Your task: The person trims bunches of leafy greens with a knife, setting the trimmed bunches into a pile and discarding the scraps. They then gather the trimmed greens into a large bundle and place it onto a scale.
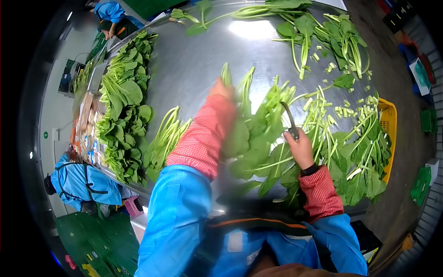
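Note:
My left hand is blurred by motion over the middle of the metal table. Its fingers are closed round a bunch of leafy greens, whose pale stalk ends stick out beyond the hand; smeared leaves show beside the sleeve. In my right hand is a small curved knife, its dark hooked blade pointing away from me over loose greens. Another few stalks lie just right of my left hand. A smaller bunch rests left of my left forearm.
A long row of stacked greens lines the table's left side. Cut stalk pieces and more greens cover the right side, by a yellow crate. Two people in blue work at the left and far left.

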The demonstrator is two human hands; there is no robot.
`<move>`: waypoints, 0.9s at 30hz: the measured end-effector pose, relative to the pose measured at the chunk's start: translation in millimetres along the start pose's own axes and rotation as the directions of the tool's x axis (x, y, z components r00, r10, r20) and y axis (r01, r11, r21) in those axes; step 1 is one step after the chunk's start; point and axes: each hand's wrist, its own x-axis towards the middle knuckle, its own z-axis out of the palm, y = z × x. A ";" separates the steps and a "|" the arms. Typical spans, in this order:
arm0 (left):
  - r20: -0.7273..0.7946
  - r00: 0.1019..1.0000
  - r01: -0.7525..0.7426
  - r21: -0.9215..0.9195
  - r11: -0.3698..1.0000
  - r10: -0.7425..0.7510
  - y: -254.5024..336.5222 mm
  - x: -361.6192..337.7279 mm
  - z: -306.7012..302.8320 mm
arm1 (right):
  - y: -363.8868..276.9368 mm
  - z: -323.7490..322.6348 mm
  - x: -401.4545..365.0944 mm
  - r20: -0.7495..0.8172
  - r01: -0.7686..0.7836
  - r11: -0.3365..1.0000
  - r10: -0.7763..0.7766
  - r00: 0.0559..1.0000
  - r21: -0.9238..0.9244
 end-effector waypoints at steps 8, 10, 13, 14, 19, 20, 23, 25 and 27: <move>0.423 0.807 0.136 -0.812 0.568 0.412 28.4 -115.4 -75.5 | -34.9 -30.5 8.0 -0.112 0.188 0.905 -0.157 0.981 0.381; 0.537 0.695 0.237 -0.799 0.553 0.478 24.9 -152.0 -80.3 | -52.9 -32.7 8.6 0.048 0.020 0.805 -0.060 0.997 0.593; 0.639 0.551 0.235 -0.737 0.634 0.538 9.9 -181.5 -64.3 | -68.5 -29.8 4.8 0.232 -0.120 0.723 -0.057 0.971 0.680; 0.617 0.589 0.220 -0.744 0.631 0.522 5.2 -187.6 -52.7 | -69.7 -29.8 0.1 0.247 -0.108 0.751 -0.076 0.966 0.652; 0.529 0.602 0.190 -0.823 0.536 0.598 37.9 -219.9 -59.6 | -66.2 -41.0 -22.9 0.056 0.159 0.947 -0.181 0.982 0.278; 0.556 0.591 0.252 -0.816 0.521 0.584 40.4 -223.6 -59.7 | -65.7 -48.6 -26.5 -0.034 0.244 0.967 -0.242 0.970 0.074; 0.595 0.545 0.371 -0.803 0.467 0.591 42.9 -232.1 -58.0 | -71.8 -75.4 -41.6 -0.102 0.543 0.759 -0.611 0.785 -0.360; 0.619 0.514 0.435 -0.785 0.442 0.593 43.6 -239.2 -59.2 | -53.4 -83.0 -42.2 0.020 0.544 0.698 -0.606 0.795 -0.465; 0.608 0.508 0.440 -0.792 0.423 0.610 44.3 -241.7 -58.1 | -20.1 -88.9 -36.8 0.021 0.493 0.704 -0.563 0.826 -0.512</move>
